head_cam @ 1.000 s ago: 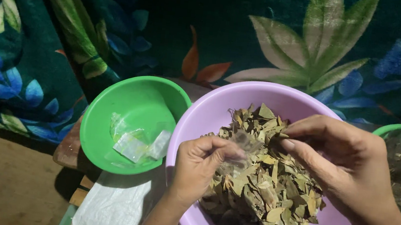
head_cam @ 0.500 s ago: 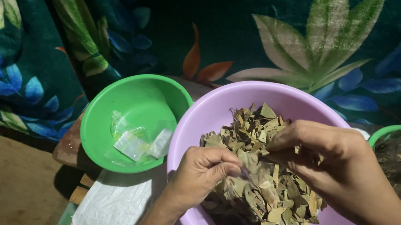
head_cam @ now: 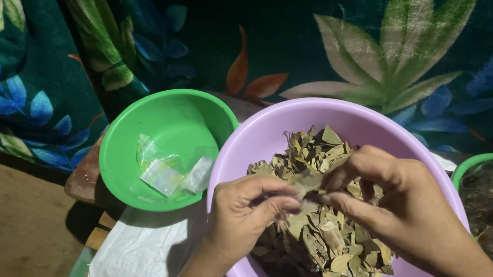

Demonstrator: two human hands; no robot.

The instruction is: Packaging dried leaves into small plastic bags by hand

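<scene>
Both our hands met over the lilac basin (head_cam: pixel 271 132) of dried leaves (head_cam: pixel 315 243): left hand (head_cam: pixel 245 208) and right hand (head_cam: pixel 395 203) fingers pinched one leaf (head_cam: pixel 309 185) between them. We judged it brittle; a harder tug could crumble it.

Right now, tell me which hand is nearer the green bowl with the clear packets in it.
Left. The left hand is over the purple basin's near edge, just right of the green bowl. The right hand is farther right, over the dried leaves.
</scene>
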